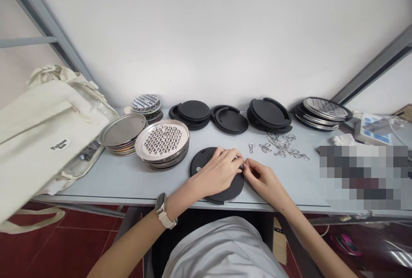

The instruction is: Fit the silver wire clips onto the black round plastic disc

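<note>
A black round disc [236, 190] lies flat near the table's front edge, with a small slot and a pale dot on its left part. Across its top lies my left hand [217, 173], fingers bent together over its right edge and gripping it. My right hand [264, 181] is closed in a pinch at that same edge, thumb and forefinger meeting the left fingertips; whatever it pinches is too small and covered to make out. Several loose metal wire clips [283, 146] are scattered beyond my right hand. To the left of the disc stands a stack of round metal grater plates [162, 140].
Plain metal discs [124, 130] and small grater plates [146, 103] are piled at the left. Black discs stand along the wall in a left pile [194, 110], middle pile [231, 120] and right pile [270, 113]. More grater plates [326, 108] sit far right. A cream bag [48, 136] overhangs the left end.
</note>
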`<state>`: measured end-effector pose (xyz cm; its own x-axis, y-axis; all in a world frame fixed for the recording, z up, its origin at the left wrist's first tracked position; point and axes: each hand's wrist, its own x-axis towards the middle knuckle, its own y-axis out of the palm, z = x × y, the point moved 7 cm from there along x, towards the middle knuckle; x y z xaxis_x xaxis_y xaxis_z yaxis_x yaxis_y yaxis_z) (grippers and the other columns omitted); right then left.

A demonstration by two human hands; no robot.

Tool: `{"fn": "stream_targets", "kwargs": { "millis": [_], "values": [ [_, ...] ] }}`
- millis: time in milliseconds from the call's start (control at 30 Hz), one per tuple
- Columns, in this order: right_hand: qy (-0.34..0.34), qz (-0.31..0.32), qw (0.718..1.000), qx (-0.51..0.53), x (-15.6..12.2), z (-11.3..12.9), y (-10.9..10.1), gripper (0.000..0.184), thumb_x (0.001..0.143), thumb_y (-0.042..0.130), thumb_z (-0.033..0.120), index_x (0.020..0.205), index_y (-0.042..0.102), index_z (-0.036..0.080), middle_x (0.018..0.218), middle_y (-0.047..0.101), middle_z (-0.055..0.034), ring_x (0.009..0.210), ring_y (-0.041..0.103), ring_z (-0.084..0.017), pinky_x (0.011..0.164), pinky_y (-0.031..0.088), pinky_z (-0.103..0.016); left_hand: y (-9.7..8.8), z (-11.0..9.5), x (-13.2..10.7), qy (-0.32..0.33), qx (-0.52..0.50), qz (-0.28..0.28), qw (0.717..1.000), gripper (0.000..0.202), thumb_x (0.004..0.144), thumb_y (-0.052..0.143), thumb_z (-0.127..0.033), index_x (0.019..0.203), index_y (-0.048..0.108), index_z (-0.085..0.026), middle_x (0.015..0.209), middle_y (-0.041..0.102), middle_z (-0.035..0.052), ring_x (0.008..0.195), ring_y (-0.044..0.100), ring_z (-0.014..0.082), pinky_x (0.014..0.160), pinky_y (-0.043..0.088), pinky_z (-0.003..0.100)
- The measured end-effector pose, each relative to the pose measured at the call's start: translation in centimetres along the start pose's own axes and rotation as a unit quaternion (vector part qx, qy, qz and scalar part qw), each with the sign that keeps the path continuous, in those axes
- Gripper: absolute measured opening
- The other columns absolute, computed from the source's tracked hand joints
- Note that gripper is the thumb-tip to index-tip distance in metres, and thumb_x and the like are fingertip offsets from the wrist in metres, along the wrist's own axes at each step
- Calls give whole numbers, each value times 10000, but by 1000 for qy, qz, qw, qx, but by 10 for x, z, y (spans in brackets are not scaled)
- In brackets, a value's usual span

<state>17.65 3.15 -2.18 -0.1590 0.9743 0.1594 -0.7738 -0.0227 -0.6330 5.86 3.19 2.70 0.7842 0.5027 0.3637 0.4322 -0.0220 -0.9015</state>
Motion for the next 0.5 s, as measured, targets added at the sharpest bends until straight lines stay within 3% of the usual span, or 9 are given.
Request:
{"fn": "stream_targets", "kwargs": {
  "millis": [500],
  "values": [
    [-1,-15,1000,-16,1,6,-3,337,948,393,379,658,338,216,591,323,56,559,325,-117,515,296,-228,-3,9,-2,-43,-28,-8,999,226,943,375,-80,1102,515,-160,1111,517,76,1049,512,192,939,391,351]
  ]
}}
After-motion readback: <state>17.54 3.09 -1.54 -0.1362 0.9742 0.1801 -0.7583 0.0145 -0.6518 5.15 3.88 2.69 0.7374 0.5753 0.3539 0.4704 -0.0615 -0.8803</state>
